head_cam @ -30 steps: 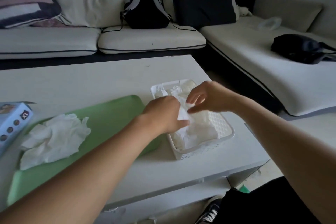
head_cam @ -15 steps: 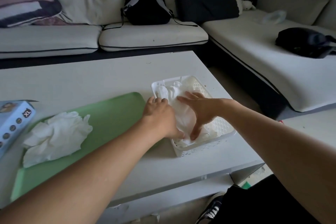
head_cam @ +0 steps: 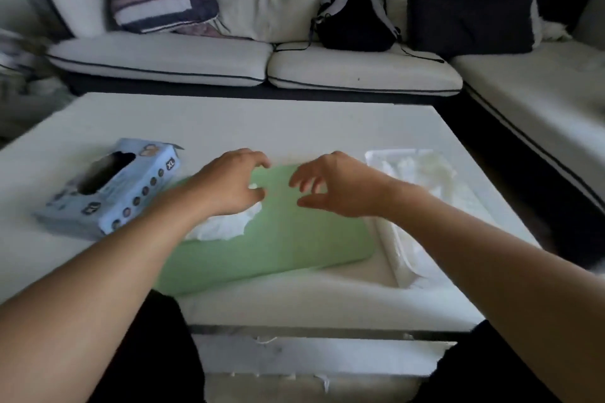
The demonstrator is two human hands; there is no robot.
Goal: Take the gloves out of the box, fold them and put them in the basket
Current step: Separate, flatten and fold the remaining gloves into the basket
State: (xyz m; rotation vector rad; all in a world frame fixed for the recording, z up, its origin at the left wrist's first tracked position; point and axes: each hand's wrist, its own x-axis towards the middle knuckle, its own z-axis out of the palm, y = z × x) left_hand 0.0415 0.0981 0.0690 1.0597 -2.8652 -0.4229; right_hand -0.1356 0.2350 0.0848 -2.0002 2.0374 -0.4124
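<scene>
Reaching over the green mat [head_cam: 278, 245], your left hand [head_cam: 229, 183] hovers on the crumpled gloves [head_cam: 226, 227], fingers loosely curled, gripping nothing; your right hand [head_cam: 334, 185] hangs apart, empty. They look thin, limp, slippery: pinch one cuff edge.

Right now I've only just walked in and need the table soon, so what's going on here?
A person is folding disposable gloves at the white table. Both hands hover over the green mat: the left hand is above a crumpled white glove, the right hand is open and holds nothing. The blue glove box lies to the left. The white basket on the right already holds gloves.
</scene>
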